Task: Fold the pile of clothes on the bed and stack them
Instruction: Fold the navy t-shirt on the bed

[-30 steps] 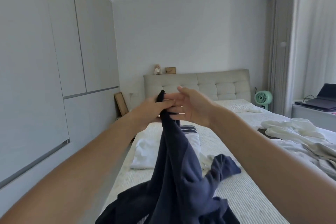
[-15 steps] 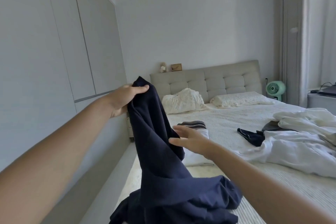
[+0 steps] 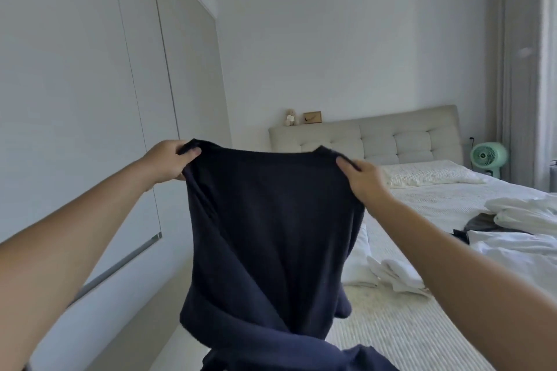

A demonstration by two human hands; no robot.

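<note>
The bed (image 3: 422, 325) stretches away under and to the right of both hands, its ribbed white cover running up to a padded headboard (image 3: 391, 135). A tall wardrobe (image 3: 90, 99) fills the wall off to the left of the left hand. Between the hands hangs a dark navy garment (image 3: 268, 235), held up in the air and spread wide at its top edge, its lower part drooping in twisted folds toward the near end of the bed. The left hand (image 3: 168, 159) has its grip pinching one top corner, fingers curled over the cloth; the right hand (image 3: 361, 178) has its grip pinching the other corner the same way. Well to the right of the right hand lies a heap of white clothes (image 3: 518, 229) with a dark piece (image 3: 470, 229) tucked among them. Just below that hand sit folded white items (image 3: 388, 274). Beyond it, past a pillow (image 3: 428, 175), stands a small green fan (image 3: 488, 156).
</note>
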